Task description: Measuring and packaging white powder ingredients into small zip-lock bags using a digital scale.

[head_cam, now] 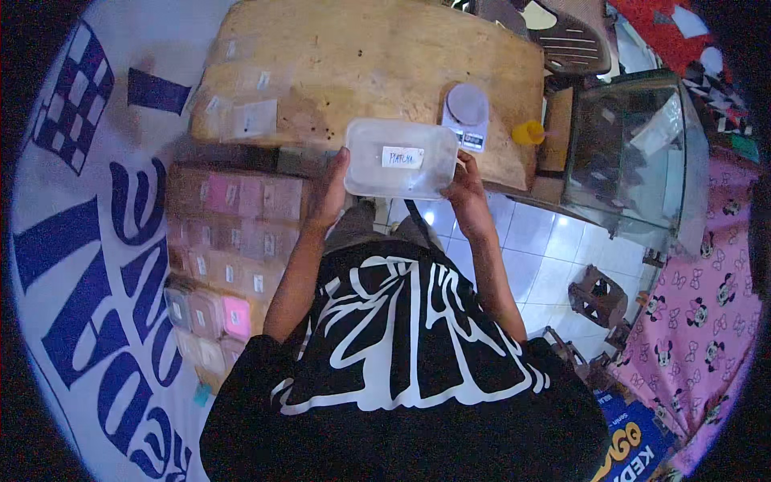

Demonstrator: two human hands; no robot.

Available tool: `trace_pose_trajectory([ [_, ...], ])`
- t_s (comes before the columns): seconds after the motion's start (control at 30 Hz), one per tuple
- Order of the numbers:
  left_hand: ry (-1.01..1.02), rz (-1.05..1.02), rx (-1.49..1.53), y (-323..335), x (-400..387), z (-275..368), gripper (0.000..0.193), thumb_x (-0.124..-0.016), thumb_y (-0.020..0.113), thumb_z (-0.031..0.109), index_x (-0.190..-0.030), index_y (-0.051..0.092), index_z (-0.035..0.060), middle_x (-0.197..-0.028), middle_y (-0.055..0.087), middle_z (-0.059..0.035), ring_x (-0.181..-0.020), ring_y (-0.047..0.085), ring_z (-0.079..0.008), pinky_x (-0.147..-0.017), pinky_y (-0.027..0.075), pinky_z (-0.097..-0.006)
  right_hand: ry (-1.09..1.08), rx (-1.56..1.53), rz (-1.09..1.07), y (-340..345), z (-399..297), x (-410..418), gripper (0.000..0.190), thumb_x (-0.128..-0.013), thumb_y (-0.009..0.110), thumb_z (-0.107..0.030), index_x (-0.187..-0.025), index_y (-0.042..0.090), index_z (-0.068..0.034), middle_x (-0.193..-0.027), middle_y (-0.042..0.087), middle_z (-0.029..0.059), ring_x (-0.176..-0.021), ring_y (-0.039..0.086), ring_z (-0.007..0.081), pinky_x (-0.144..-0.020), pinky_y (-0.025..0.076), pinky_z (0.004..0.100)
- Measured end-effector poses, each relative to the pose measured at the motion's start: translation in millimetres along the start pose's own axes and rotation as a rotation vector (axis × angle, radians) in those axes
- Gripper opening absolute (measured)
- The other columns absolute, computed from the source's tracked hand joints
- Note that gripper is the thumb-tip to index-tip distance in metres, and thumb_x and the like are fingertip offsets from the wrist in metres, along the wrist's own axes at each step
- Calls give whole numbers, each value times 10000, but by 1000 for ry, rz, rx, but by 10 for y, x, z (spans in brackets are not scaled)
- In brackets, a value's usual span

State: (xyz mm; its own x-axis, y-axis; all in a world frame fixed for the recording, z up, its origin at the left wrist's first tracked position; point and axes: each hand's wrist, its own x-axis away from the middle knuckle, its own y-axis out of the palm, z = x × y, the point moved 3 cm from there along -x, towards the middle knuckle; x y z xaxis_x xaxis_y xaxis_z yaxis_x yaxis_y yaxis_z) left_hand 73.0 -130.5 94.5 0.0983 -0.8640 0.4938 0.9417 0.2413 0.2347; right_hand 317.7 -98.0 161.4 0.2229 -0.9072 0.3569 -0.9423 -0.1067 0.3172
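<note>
A translucent plastic food container (368,161) with a handwritten label on its lid is held level in front of my body, over the near edge of a wooden table. My left hand (335,187) grips its left side. On its right side, the fingers of my right hand (468,190) hold the edge and lower corner. Just beyond the container, to the right, a digital kitchen scale (467,111) with a round platform stands on the table. What the container has inside cannot be made out.
The wooden table (385,66) bears a clear plastic packet (256,118) at left and a yellow cup (528,132) at right. Labelled containers (235,316) stand stacked on my left. A glass display case (626,162) is on my right, with a brown plastic stool (597,296) on the tiled floor.
</note>
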Motion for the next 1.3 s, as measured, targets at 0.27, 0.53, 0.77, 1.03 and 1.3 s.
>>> trace_pose_trajectory([
  [0.27, 239, -6, -214, 30, -787, 566, 613, -915, 446, 387, -1375, 262, 27, -1387, 332, -153, -1271, 316, -238, -1053, 228, -335, 141, -11, 11, 150, 202, -874, 642, -749, 492, 8, -1335, 267, -128, -1177, 495, 104, -964, 531, 207, -795, 456, 326],
  [0.53, 325, 72, -473, -390, -1696, 68, 756, -788, 641, 307, -1373, 248, 35, -1315, 382, -219, -1199, 383, -331, -995, 315, -411, 209, 109, 60, 171, 615, -1753, 675, -708, 497, 26, -1329, 287, -137, -1168, 469, 138, -954, 552, 252, -731, 526, 376],
  [0.77, 370, 137, -962, -456, -2250, -114, 785, -735, 683, 233, -1359, 255, 22, -1109, 456, -265, -999, 470, -406, -884, 383, -476, 229, 216, 155, 8, 1072, -2300, 703, -689, 496, 78, -1326, 316, -156, -1102, 469, 160, -911, 574, 265, -682, 563, 365],
  [1.03, 431, 121, -1128, -584, -2496, -437, 913, -679, 720, 263, -1360, 194, -44, -1095, 445, -266, -1009, 453, -401, -874, 378, -500, 287, 271, 155, -47, 1397, -2566, 660, -719, 520, 40, -1328, 331, -132, -990, 510, 129, -847, 575, 242, -660, 543, 355],
  [1.3, 628, 135, -1327, -177, -2243, -95, 1188, -526, 786, 503, -1417, 131, 69, -1380, 188, -302, -1240, 249, -484, -993, 257, -565, 183, 470, 233, -405, 1962, -2744, 615, -727, 539, 23, -1312, 386, -93, -947, 562, 108, -796, 567, 175, -594, 505, 300],
])
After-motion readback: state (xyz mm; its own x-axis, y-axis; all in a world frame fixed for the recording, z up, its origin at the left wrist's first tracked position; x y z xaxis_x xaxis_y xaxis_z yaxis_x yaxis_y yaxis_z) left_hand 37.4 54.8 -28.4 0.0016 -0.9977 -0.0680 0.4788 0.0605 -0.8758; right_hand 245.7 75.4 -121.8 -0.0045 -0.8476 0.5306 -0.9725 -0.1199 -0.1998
